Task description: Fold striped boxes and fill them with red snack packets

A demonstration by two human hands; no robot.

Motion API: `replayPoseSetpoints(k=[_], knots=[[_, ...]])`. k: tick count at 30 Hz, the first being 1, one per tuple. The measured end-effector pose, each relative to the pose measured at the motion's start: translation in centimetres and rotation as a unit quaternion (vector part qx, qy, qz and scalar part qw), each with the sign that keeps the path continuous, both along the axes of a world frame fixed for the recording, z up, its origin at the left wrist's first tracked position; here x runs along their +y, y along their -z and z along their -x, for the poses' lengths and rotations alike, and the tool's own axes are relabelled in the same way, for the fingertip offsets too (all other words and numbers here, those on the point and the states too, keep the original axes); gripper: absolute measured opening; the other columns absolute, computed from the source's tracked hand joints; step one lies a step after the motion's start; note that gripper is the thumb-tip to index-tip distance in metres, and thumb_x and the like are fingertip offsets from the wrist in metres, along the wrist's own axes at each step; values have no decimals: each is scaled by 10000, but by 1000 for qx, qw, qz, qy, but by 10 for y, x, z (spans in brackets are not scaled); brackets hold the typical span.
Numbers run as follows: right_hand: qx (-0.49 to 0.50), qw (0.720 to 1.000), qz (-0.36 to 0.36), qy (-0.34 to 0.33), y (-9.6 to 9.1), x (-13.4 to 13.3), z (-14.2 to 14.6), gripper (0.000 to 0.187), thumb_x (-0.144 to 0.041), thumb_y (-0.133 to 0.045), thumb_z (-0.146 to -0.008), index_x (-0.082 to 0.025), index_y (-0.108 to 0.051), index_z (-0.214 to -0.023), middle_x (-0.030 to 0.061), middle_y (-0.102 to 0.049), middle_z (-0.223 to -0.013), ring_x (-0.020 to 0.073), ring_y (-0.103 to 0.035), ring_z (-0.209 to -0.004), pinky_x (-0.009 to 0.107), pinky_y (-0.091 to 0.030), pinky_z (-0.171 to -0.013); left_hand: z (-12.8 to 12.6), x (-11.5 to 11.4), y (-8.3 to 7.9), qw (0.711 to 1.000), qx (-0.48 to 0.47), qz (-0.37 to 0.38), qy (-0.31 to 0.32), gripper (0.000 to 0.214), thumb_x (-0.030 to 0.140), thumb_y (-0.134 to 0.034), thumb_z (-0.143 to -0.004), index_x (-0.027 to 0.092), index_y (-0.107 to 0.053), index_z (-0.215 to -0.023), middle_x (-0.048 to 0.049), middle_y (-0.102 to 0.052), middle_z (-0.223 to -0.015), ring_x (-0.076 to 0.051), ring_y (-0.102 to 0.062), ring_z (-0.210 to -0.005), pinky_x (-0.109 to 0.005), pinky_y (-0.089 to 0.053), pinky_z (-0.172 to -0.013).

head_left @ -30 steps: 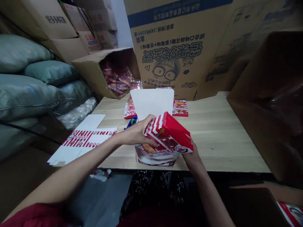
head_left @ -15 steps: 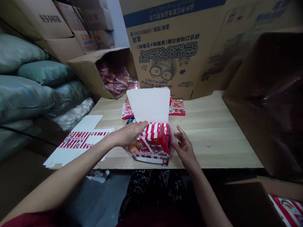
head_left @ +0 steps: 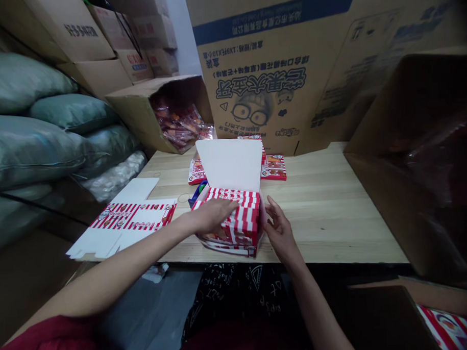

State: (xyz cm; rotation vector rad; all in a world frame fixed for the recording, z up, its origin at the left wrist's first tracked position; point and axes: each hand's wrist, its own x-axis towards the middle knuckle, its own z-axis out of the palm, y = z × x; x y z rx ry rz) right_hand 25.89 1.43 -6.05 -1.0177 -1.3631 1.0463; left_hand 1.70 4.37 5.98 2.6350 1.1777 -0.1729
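Note:
An open display box (head_left: 231, 165) stands near the table's front edge, its white lid raised at the back. A row of red-and-white striped small boxes (head_left: 246, 210) fills it. My left hand (head_left: 215, 216) lies across their tops, fingers stretched over the row and thumb down the front, closed on them. At the box's right side is my right hand (head_left: 279, 227), its fingers half bent and apart, fingertips against the side wall. Beside the box's left back corner sits a blue object with a green part (head_left: 199, 190), perhaps a tape dispenser.
Flat printed cartons (head_left: 133, 219) lie at the left. Behind stand more striped small boxes (head_left: 273, 168), a carton of wrapped packets (head_left: 178, 121) and a big cardboard box (head_left: 260, 67). A dark open carton (head_left: 409, 164) borders the right; stuffed sacks (head_left: 33, 146) are piled left.
The striped small boxes sit lower and straighter in the display box. My left hand has shifted right and over their tops. My right hand stays by the side wall.

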Motion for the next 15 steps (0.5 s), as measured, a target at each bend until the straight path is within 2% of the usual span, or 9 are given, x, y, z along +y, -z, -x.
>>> replayPoseSetpoints(k=[5, 7, 10, 13, 15], knots=[[48, 999, -15, -4, -3, -5, 3, 710, -170, -522, -869, -358, -448, -1550, 88, -505, -1531, 295, -469, -1464, 566, -442, -1190, -5, -27, 35, 999, -47, 8, -7, 872, 370, -828, -802, 161, -382, -1523, -217, -587, -1426, -367, -574, -1299, -450, -429, -1089], [58, 998, -31, -9, -8, -5, 4, 697, -149, -515, -856, -350, -488, -1523, 76, -510, -1532, 287, -454, -1479, 568, -377, -1238, -5, -31, 46, 998, -52, 12, -19, 863, 446, -796, -843, 161, -366, -1536, -223, -563, -1452, -382, -541, -1337, -485, -407, -1114], [39, 998, -44, -6, -14, -3, 6, 673, -119, -484, -843, -356, -555, -1469, 59, -511, -1518, 267, -472, -1463, 559, -353, -1253, -10, -33, 62, 999, -26, 11, -34, 888, 535, -766, -863, 146, -363, -1552, -238, -527, -1483, -429, -488, -1376, -554, -366, -1140], [1, 998, -58, 8, -15, -1, 9, 622, -124, -491, -855, -373, -609, -1412, 52, -518, -1474, 255, -489, -1431, 553, -378, -1236, -16, -42, 61, 998, -40, 21, -50, 950, 587, -767, -850, 128, -353, -1571, -239, -510, -1492, -429, -471, -1379, -560, -360, -1150], [-22, 997, -70, 16, -12, 1, 7, 549, -166, -514, -895, -373, -628, -1391, 57, -526, -1448, 256, -491, -1416, 559, -384, -1227, -14, -50, 46, 993, -98, 38, -54, 932, 605, -742, -867, 152, -353, -1582, -224, -501, -1510, -402, -461, -1394, -533, -369, -1160]])
